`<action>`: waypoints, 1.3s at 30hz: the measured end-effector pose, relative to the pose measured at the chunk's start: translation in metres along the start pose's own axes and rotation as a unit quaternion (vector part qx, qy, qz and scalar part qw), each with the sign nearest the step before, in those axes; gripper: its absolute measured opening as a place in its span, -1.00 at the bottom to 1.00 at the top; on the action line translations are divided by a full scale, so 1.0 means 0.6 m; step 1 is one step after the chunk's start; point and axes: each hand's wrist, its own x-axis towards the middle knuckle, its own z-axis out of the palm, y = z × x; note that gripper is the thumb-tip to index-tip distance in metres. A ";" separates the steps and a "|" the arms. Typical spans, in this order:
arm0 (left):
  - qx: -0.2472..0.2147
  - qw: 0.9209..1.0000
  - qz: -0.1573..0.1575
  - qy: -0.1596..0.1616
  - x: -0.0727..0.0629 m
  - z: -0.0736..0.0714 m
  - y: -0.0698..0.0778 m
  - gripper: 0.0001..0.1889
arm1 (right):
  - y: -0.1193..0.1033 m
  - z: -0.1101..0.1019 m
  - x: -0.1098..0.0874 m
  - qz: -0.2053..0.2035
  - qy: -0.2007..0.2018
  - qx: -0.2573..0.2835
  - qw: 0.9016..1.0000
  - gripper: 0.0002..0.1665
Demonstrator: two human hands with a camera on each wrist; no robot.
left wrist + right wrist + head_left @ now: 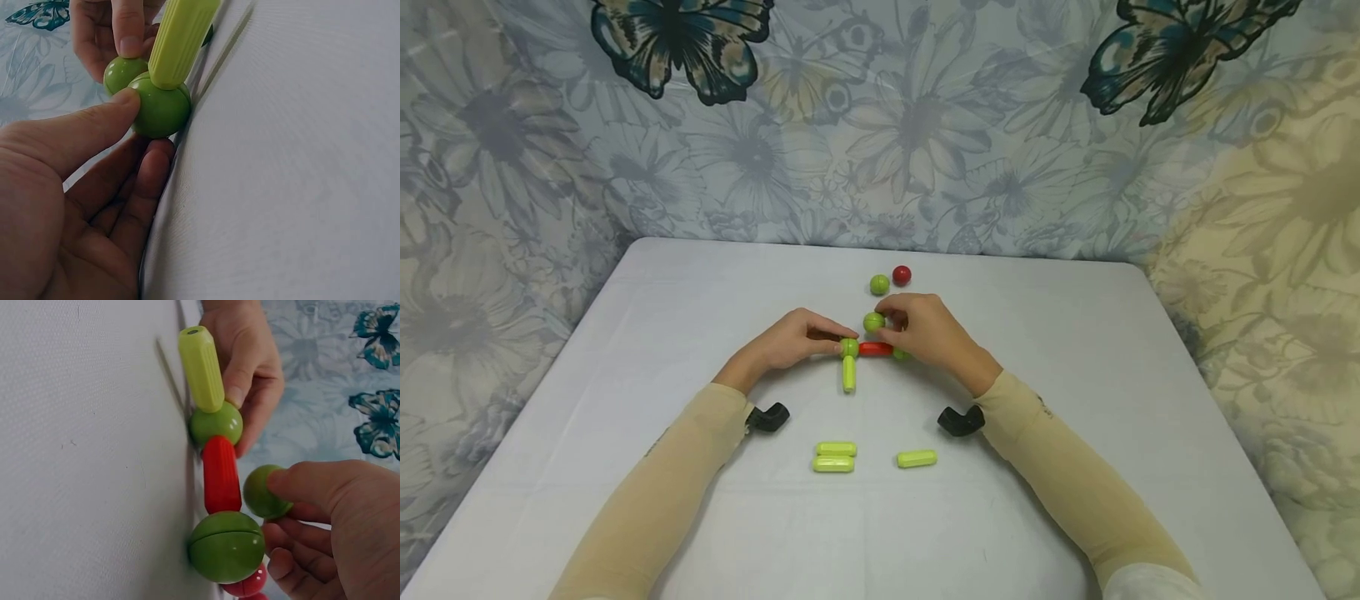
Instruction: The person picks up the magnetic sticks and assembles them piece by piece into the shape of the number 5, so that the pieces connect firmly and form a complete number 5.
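Note:
My left hand [790,340] pinches a green ball [161,112] between thumb and fingers. From that ball a yellow-green rod [848,375] points toward me, and a red rod [221,475] runs right to another green ball [226,547]. This second joined ball is mostly hidden by my right hand [928,329] in the head view. A separate green ball [265,490] is pinched between my right thumb and fingers, just beyond the red rod. In the right wrist view a red ball [247,582] shows partly behind the joined green ball.
Farther back on the white table [1045,333] sit a loose green ball [879,285] and a red ball [902,275]. Nearer me lie two yellow-green rods [834,457] side by side and a single one [917,458] to their right. A patterned wall backs the table.

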 end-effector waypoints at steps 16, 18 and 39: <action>0.011 1.000 0.014 0.018 0.010 0.003 0.002 -0.70 | -0.028 -0.023 -0.026 -0.049 0.011 0.033 0.998 -0.71; 0.012 1.000 0.014 0.020 0.010 0.003 0.003 -0.70 | -0.035 -0.023 -0.032 -0.055 0.007 0.036 0.998 -0.70; 0.017 0.999 0.008 0.038 0.011 0.002 -0.002 -0.69 | -0.074 0.012 -0.077 -0.092 -0.058 0.038 0.993 -0.67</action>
